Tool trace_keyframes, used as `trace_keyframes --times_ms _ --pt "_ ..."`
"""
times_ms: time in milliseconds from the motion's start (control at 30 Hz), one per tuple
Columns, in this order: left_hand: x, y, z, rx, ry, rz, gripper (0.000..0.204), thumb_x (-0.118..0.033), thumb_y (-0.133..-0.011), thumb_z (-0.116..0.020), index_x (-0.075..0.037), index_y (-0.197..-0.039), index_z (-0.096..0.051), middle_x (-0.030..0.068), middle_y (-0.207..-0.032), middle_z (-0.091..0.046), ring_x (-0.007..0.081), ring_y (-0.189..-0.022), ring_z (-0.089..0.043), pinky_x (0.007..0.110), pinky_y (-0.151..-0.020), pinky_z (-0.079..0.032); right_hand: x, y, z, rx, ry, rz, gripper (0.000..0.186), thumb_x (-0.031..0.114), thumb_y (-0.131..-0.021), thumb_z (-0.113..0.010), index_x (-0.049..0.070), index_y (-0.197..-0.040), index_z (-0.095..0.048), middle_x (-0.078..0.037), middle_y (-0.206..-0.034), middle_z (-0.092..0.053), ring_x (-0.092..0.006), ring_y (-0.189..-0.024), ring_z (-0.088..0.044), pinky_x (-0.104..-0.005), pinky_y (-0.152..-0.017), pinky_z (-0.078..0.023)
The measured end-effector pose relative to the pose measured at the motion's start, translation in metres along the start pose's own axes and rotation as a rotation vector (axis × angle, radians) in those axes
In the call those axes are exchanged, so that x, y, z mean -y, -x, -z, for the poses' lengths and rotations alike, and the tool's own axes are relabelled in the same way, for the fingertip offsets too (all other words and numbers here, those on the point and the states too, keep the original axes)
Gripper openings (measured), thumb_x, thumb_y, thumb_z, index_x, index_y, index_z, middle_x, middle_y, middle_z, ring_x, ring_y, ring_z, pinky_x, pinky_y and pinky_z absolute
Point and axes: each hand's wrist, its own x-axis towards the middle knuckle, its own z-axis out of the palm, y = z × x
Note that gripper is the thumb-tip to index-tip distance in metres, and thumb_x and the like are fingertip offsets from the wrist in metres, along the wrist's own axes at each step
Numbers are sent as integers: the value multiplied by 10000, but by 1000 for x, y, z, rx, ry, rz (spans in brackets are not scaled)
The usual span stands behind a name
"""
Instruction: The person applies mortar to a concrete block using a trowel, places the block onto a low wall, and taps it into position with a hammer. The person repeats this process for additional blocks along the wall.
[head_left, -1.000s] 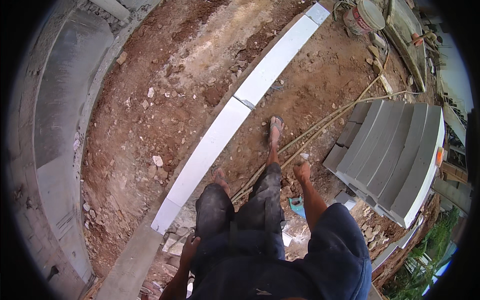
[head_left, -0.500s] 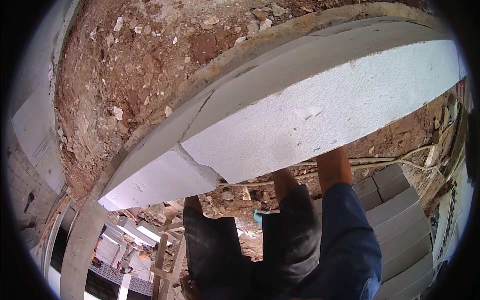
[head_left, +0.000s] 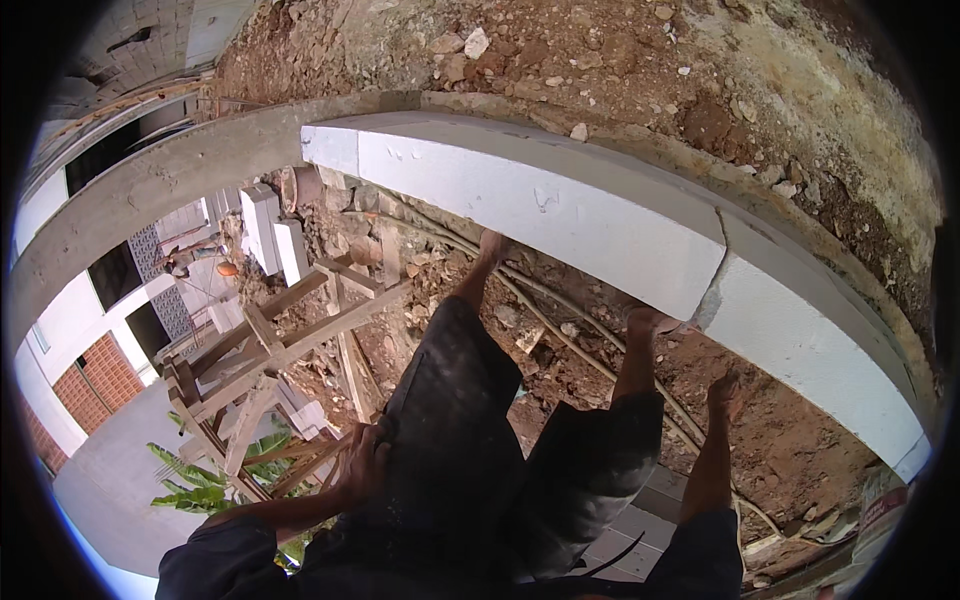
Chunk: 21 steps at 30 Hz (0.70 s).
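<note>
My left hand (head_left: pixel 365 465) is beside the dark shorts, its fingers curled close to the end of a wooden trestle (head_left: pixel 290 345). Whether it grips the wood or something else is not clear. My right hand (head_left: pixel 724 390) hangs over the brown soil, just short of the lower edge of the white block wall (head_left: pixel 560 210). Its fingers look loosely stretched and nothing shows in them, though they blend with the dirt. A mortar joint (head_left: pixel 715 275) runs between two white blocks close to that hand. My bare feet stand against the wall's base.
Hoses or cables (head_left: pixel 560 325) run along the ground beside the wall. Grey blocks (head_left: pixel 640 530) are stacked at lower right. Rubble and soil (head_left: pixel 600 60) lie beyond the wall. A concrete beam (head_left: pixel 150 165) curves at left, above a drop toward a house with a person below.
My view has swung, bringing the wooden trestle and the left arm into sight. My right hand, hidden behind the wall's edge before, now shows apart from it.
</note>
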Motion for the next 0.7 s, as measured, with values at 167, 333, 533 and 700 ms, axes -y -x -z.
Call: trace_keyframes --times_ms 167,333,533,700 --pt "66 -61 19 -82 238 -96 311 -316 -946 -523 -75 -1136 -477 208 -1114 -529 445 -998 -560 513 -840 -433 -66 193 -88 32 283 49 208 184 -884 -554 30 -1011 -614 -175 -910 -684 -325 -869 -683 -433 -783 -548" --pt "130 -110 39 -15 398 -88 378 -357 -927 -543 -73 -1171 -493 181 -1158 -551 419 -1025 -570 501 -866 -447 -13 317 3 -56 647 289 130 214 -840 -612 103 -854 -678 -100 -822 -681 -234 -738 -674 -402 -610 -502" --pt "204 -179 66 -95 544 -290 336 -301 -895 -550 -66 -1135 -539 174 -1111 -582 382 -1039 -581 488 -864 -464 218 373 138 -360 -688 3 213 111 -804 -582 -10 -963 -657 -131 -772 -667 -211 -634 -636 -334 -491 -476" --pt "272 -191 64 -197 854 -279 363 -250 -849 -579 -52 -1154 -582 211 -1132 -592 396 -1032 -592 491 -881 -471 492 417 211 0 -705 612 347 142 -811 -563 -68 -1083 -610 -185 -847 -678 -205 -620 -624 -271 -488 -487"
